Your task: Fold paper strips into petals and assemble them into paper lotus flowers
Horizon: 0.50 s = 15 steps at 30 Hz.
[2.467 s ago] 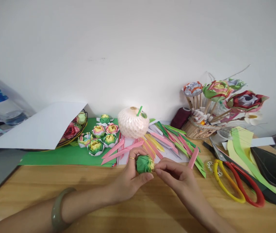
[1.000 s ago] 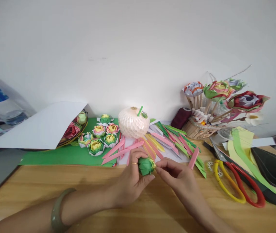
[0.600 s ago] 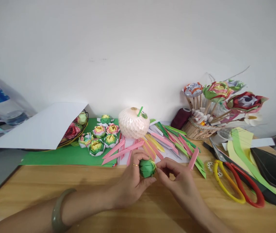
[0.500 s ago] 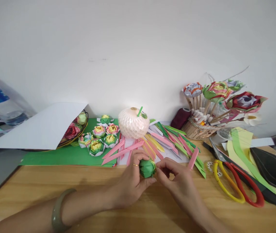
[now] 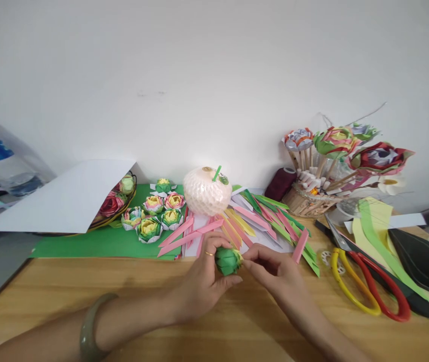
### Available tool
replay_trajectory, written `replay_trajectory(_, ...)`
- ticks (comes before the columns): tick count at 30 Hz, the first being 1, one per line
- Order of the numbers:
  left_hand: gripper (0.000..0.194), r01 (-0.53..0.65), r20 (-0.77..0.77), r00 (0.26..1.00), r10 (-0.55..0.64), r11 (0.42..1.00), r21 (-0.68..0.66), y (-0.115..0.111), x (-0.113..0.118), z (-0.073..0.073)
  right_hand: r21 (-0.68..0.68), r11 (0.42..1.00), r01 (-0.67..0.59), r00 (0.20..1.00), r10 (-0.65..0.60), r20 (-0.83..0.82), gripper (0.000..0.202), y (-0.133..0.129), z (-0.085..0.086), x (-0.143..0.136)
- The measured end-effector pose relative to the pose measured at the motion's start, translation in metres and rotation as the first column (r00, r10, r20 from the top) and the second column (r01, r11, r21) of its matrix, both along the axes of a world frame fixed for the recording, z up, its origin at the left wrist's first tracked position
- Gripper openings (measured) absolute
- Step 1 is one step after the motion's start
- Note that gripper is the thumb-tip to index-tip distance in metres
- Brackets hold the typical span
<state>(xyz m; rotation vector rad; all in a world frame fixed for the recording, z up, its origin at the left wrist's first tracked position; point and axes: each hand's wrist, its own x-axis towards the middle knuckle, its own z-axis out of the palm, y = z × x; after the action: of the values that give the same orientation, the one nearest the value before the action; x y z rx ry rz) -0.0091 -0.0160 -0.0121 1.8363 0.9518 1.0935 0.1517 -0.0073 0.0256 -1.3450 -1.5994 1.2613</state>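
Between my hands is a small green folded-paper flower (image 5: pixel 228 261), with a bit of yellow showing at its right edge. My left hand (image 5: pixel 207 281) holds it from the left, fingers curled over the top and thumb below. The fingertips of my right hand (image 5: pixel 266 266) are pinched at the yellow edge on its right side. Just beyond my hands, folded pink paper strips (image 5: pixel 195 237) fan out on white sheets. A white textured round ornament (image 5: pixel 207 191) with a green stick stands behind them.
Several finished paper flowers (image 5: pixel 150 229) sit on a green sheet (image 5: pixel 86 245) at left. A white sheet (image 5: pixel 59 201) leans over a basket of flowers. To the right lie scissors (image 5: pixel 372 286), a black phone-like object (image 5: pixel 421 261) and a basket of stemmed paper flowers (image 5: pixel 308 203).
The green paper flower has turned slightly, so more of its yellow side shows at the right. My right fingertips have shifted a little; my left hand keeps its grip.
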Motion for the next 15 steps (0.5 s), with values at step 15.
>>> replay_trajectory(15,0.032,0.005,0.09,0.996,0.0,0.998,-0.059,0.001,-0.001,0.001,-0.224,0.974,-0.025,0.942,-0.052,-0.331,0.026,0.006,-0.009,0.003)
